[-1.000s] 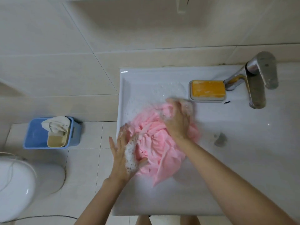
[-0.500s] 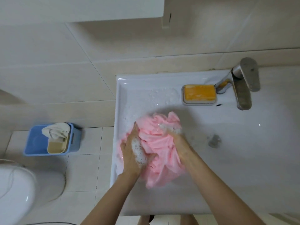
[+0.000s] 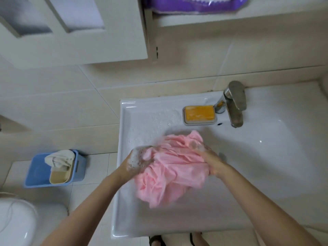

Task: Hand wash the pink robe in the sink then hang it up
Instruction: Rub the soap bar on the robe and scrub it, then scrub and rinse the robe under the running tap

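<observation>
The pink robe lies bunched and wet in the left half of the white sink. My left hand, covered in soap foam, grips the robe's left side. My right hand clutches its right side, fingers curled into the fabric. Both forearms reach in from the bottom of the view. Foam flecks dot the sink's back left corner.
An orange soap bar sits in a grey dish beside the metal faucet at the sink's back. A blue bin with a cloth and a beige tub stands on the tiled floor, left. A toilet is at bottom left. A purple packet lies on a shelf above.
My right hand has pulled back from near the soap dish to the robe's right side. My left hand has closed onto the fabric. The camera has tilted up, showing the shelf.
</observation>
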Tool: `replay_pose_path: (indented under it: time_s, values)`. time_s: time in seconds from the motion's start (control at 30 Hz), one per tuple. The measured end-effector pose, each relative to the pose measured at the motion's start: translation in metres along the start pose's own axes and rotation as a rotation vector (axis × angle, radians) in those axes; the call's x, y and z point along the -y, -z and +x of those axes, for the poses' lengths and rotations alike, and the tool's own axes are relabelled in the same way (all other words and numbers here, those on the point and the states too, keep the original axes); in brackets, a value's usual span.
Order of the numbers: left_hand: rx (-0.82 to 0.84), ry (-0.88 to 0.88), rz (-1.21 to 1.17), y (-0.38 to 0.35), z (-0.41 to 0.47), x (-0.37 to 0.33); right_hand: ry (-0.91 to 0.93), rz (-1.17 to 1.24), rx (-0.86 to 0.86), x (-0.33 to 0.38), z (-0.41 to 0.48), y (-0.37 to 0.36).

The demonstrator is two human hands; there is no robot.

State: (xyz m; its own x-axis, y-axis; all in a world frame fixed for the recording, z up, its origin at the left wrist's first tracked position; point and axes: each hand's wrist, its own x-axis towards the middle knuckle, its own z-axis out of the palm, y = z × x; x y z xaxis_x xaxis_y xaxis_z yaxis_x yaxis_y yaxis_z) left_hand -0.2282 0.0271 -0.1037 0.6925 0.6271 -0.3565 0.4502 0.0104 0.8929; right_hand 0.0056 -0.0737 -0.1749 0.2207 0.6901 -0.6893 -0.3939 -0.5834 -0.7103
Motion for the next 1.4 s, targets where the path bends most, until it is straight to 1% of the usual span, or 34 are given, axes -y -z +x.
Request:
replay_pose_path:
  time_s: [0.07,0.13,0.2,0.23,0.3,0.33,0.4,0.47,0.53,0.6,0.73,0.87,0.93,0.97,1.03,1.07,1.1,1.2,1.23,1.3,1.33,1.37,1.4]
  values:
    - [-0.015,-0.038,-0.091,-0.001,0.000,-0.029,-0.004,0.070,0.126,0.002,-0.012,0.030]
    - [-0.111,-0.034,0.016,-0.004,0.012,-0.039,0.030,0.099,0.176,0.007,-0.022,0.056]
    - [-0.181,-0.005,0.100,-0.009,0.025,-0.045,0.041,0.062,0.104,0.016,-0.033,0.075]
    - [-0.204,0.003,0.091,-0.012,0.030,-0.051,0.045,0.043,0.034,0.021,-0.038,0.085]
    - [-0.267,0.065,0.010,-0.017,0.038,-0.062,0.061,0.039,-0.110,0.027,-0.045,0.109]
    - [-0.301,0.136,-0.048,-0.017,0.041,-0.066,0.053,0.053,-0.150,0.029,-0.048,0.120]
    - [-0.313,0.285,-0.226,-0.020,0.042,-0.078,0.021,0.092,-0.162,0.029,-0.053,0.139]
    - [-0.272,0.356,-0.402,-0.026,0.039,-0.087,0.038,0.124,-0.122,0.030,-0.058,0.153]
    - [-0.212,0.356,-0.537,-0.032,0.035,-0.094,0.055,0.112,-0.095,0.034,-0.069,0.154]
    - [-0.124,0.331,-0.617,-0.037,0.031,-0.097,0.073,0.096,-0.039,0.034,-0.075,0.153]
    - [-0.045,0.332,-0.681,-0.044,0.030,-0.101,0.105,0.002,0.066,0.029,-0.085,0.148]
    - [0.186,0.276,-0.691,-0.050,0.033,-0.103,0.216,0.029,0.116,0.032,-0.096,0.125]
    - [0.250,0.230,-0.685,-0.057,0.035,-0.106,0.277,-0.059,0.141,0.040,-0.101,0.102]
    - [0.262,0.209,-0.668,-0.061,0.034,-0.111,0.302,-0.096,0.117,0.045,-0.102,0.092]
    - [0.234,0.166,-0.537,-0.067,0.031,-0.125,0.324,-0.101,-0.044,0.054,-0.104,0.078]
    - [0.174,0.134,-0.440,-0.071,0.029,-0.130,0.331,-0.078,-0.108,0.058,-0.104,0.076]
    - [0.118,0.078,-0.335,-0.074,0.026,-0.133,0.346,-0.046,-0.135,0.062,-0.105,0.074]
    - [0.020,-0.176,-0.047,-0.086,0.020,-0.126,0.377,-0.001,-0.089,0.073,-0.113,0.071]
    - [-0.051,-0.288,0.115,-0.090,0.020,-0.121,0.394,-0.010,-0.056,0.075,-0.116,0.071]
    - [-0.205,-0.533,0.513,-0.095,0.023,-0.118,0.423,-0.015,0.048,0.082,-0.120,0.070]
    - [-0.243,-0.600,0.708,-0.097,0.025,-0.121,0.421,-0.013,0.103,0.086,-0.122,0.069]
    - [-0.212,-0.578,0.843,-0.099,0.026,-0.126,0.413,-0.005,0.143,0.089,-0.121,0.070]
    - [-0.140,-0.502,0.868,-0.100,0.029,-0.128,0.403,0.010,0.169,0.092,-0.120,0.070]
